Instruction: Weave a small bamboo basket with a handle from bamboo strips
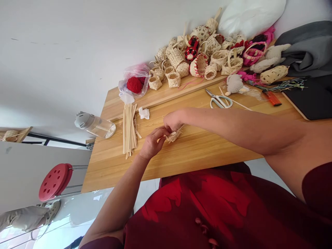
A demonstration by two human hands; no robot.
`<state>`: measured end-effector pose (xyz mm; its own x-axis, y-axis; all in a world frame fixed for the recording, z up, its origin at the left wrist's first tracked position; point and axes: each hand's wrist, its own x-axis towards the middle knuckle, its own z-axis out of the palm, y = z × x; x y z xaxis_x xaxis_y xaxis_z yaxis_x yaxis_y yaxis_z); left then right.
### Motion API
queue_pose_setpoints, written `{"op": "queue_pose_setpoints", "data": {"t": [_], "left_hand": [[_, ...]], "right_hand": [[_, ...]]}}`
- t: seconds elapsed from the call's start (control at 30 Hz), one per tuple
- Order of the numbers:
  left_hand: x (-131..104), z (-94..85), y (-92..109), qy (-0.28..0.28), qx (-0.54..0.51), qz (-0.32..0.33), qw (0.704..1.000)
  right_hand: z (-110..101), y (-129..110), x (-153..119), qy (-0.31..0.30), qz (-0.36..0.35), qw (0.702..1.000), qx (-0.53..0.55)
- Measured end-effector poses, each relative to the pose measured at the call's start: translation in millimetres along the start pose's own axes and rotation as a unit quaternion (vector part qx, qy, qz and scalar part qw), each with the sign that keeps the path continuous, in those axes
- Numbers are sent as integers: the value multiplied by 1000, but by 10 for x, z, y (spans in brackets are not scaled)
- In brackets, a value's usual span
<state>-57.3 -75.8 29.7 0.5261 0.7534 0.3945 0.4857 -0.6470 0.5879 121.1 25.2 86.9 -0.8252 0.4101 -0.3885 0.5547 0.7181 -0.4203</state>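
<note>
A small woven basket piece [173, 136] of pale strips is held just above the wooden table [207, 143], near its middle. My left hand [153, 141] comes in from the lower left, its fingers and thumb closed on the near left side of the piece. From the right, my right hand [173, 121] bends over the top, wrist uppermost. Its fingers are mostly hidden behind the wrist and the left fingers, though they reach the weave's upper edge. Short strip ends stick out at the piece's right side.
Left of my hands lie flat pale strips [129, 129], a crumpled tissue [144, 113] and a clear bottle [95, 124]. Several finished small baskets [178, 60] crowd the back. Scissors [219, 99] and an orange lighter [271, 98] lie to the right. A person's leg [28, 218] shows beside red stools [55, 181].
</note>
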Motion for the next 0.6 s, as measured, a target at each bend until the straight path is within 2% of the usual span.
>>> {"op": "queue_pose_setpoints", "data": {"t": [0.2,0.37,0.53,0.6], "left_hand": [[17,-26,23,-7,-62,-55,997],[82,-43,67,-10,-48,-77,996],[132,-45,81,-18,-7,-57,998],[152,-50,81,-22,14,-38,999]], "right_hand": [[-23,-117,-99,-13,38,998,-48],[-12,-183,-179,-6,47,996,-70],[36,-129,-255,5,25,998,-65],[51,-85,-299,42,6,997,-57]]}}
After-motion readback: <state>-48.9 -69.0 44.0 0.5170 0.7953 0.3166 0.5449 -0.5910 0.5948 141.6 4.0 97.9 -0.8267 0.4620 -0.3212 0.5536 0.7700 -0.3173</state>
